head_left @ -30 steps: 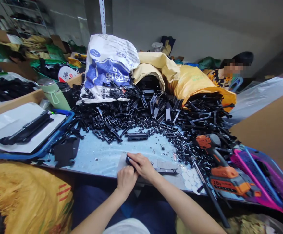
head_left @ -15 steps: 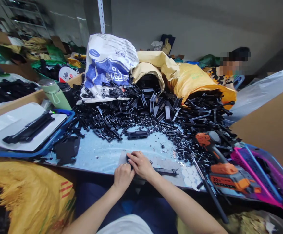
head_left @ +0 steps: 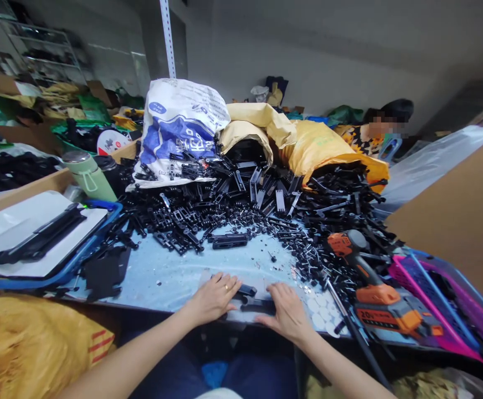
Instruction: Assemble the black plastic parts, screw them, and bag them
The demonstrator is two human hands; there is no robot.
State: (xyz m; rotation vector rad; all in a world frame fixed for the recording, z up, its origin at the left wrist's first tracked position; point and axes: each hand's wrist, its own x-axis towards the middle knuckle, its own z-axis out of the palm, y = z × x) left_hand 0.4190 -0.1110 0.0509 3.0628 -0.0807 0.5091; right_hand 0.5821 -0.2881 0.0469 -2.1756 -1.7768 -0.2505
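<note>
A long black plastic part [head_left: 253, 302] lies near the front edge of the pale blue table [head_left: 170, 274]. My left hand [head_left: 214, 298] rests on its left end with the fingers stretched out flat. My right hand [head_left: 285, 311] lies on its right end, fingers also flat and spread. A small black piece [head_left: 246, 290] sits between the two hands, just behind the part. Neither hand grips anything.
A big heap of black plastic parts [head_left: 258, 205] spills from a white and blue sack [head_left: 179, 124] and yellow sacks [head_left: 312, 144]. An orange cordless drill [head_left: 376, 293] lies right, beside a pink basket [head_left: 445, 302]. A blue tray [head_left: 37, 241] and green bottle [head_left: 88, 174] stand left. Another person [head_left: 385, 124] sits behind.
My hands have separated: the right hand slid to the right along the part, and the left hand moved from a closed grip to lying flat. The camera tilted slightly.
</note>
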